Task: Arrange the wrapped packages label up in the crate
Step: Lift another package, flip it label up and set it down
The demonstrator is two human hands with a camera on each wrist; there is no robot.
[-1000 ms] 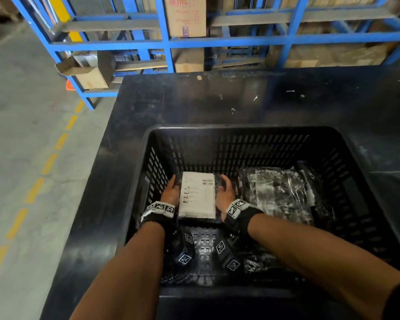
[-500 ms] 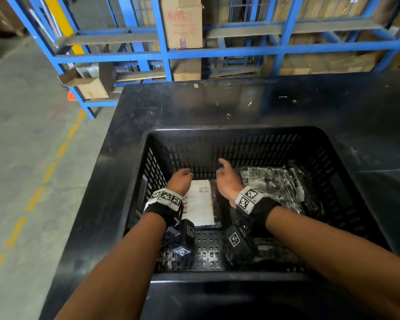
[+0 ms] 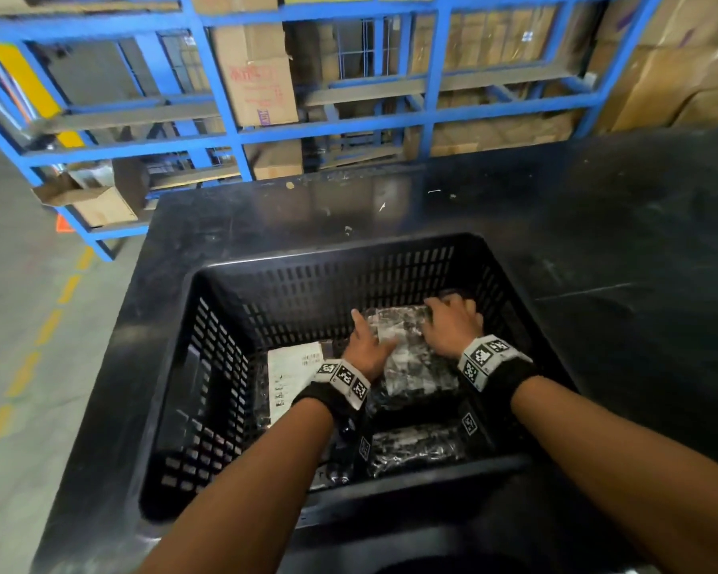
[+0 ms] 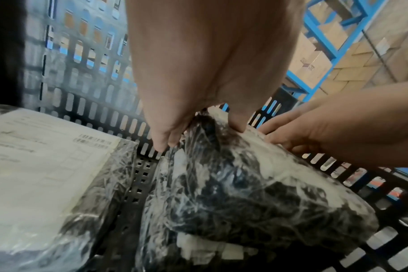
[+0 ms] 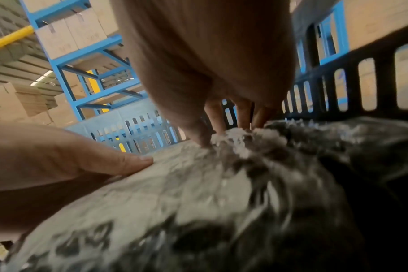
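A black slatted crate (image 3: 291, 283) holds three plastic-wrapped packages. One lies flat at the left with its white label (image 3: 293, 374) facing up, also seen as the labelled package (image 4: 47, 156). Both hands hold a second dark wrapped package (image 3: 411, 366) in the middle right; no label shows on its upper face. My left hand (image 3: 369, 345) grips its far left edge, fingers (image 4: 165, 139) curled over the side. My right hand (image 3: 450, 325) curls its fingers (image 5: 221, 117) over the far edge. In the wrist views this package (image 4: 256, 193) (image 5: 198, 202) tilts up at its far end.
A third wrapped package (image 3: 415, 447) lies by the crate's near wall under my wrists. The crate stands on a black table (image 3: 597, 242). Blue racking (image 3: 328, 130) with cardboard boxes stands behind it. Concrete floor with a yellow dashed line (image 3: 46, 325) runs along the left.
Both hands let go of the labelled package, which now lies flat at the left. They moved right and took hold of the dark wrapped package.
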